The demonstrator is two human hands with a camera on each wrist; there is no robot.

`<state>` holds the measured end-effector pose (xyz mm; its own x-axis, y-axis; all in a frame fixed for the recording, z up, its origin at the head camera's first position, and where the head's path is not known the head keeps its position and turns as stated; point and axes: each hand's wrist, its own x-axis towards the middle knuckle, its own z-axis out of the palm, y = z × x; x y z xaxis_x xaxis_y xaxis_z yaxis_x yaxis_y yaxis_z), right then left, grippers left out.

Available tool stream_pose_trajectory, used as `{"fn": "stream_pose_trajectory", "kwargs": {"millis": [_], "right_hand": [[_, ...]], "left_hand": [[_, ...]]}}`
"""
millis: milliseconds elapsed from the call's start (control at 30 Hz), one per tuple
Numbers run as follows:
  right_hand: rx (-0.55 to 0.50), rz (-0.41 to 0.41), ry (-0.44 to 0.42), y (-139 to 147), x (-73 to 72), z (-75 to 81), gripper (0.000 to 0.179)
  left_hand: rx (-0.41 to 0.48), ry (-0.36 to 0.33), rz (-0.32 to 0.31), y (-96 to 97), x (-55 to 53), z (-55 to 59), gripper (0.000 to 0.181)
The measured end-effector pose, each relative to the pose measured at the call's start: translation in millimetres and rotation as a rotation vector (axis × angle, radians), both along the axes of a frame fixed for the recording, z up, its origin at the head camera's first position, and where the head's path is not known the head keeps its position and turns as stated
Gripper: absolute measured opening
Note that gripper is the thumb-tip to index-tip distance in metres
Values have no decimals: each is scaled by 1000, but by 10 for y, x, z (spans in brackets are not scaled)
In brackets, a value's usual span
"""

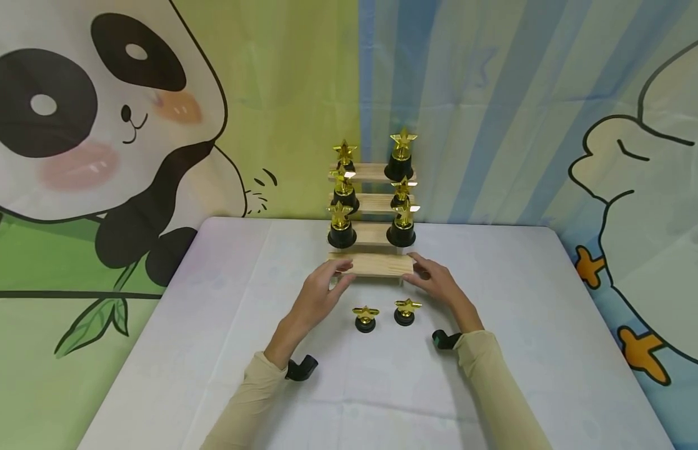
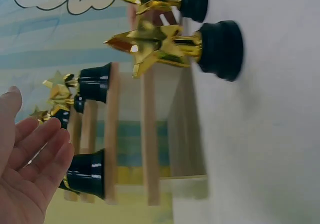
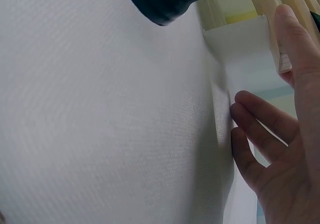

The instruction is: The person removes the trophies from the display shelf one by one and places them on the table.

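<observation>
A stepped wooden rack (image 1: pixel 379 265) stands on the table, with several gold star trophies (image 1: pixel 402 225) on black bases along its upper tiers. Its lowest board is bare. My right hand (image 1: pixel 435 279) is at that board's right end, thumb at the front edge and index finger at the back; in the right wrist view the thumb (image 3: pixel 295 38) lies against the wood while the other fingers stay loose. My left hand (image 1: pixel 317 290) hovers by the board's left end, fingers relaxed and holding nothing. Two smaller trophies, one left (image 1: pixel 365 319) and one right (image 1: pixel 405 312), stand between my forearms.
A white cloth covers the table (image 1: pixel 214 350). Behind the rack hangs a printed backdrop (image 1: pixel 304 106) with a panda on the left and a white cartoon figure on the right. Black wrist-worn devices (image 1: pixel 302 368) show at both cuffs.
</observation>
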<state>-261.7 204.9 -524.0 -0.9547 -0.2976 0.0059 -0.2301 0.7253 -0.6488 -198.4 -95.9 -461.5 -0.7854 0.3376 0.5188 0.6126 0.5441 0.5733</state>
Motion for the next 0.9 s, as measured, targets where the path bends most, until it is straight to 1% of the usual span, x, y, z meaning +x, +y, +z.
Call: {"fn": "stream_pose_trajectory", "kwargs": {"millis": [133,233,333,500,733,900], "right_hand": [[-10,-6,-3,8,8,3,64],[-6,-5,-2,10,4,-2,65],[-2,0,3,13,-2,-13,65],[-3,-1,11,21,-2,-22,65],[-1,1,24,19,8,-18,66],[-5,1,15,27,-3,-31,67]], "left_hand": [[19,35,-32,58,-91,160,34],[29,46,-50,101,-134,245,33],[28,40,-51,133,-162,281,33],[20,24,-53,163,-191,300,31],[13,66,-65,212,-275,377,32],[28,81,-97,301,-386,467,31]]}}
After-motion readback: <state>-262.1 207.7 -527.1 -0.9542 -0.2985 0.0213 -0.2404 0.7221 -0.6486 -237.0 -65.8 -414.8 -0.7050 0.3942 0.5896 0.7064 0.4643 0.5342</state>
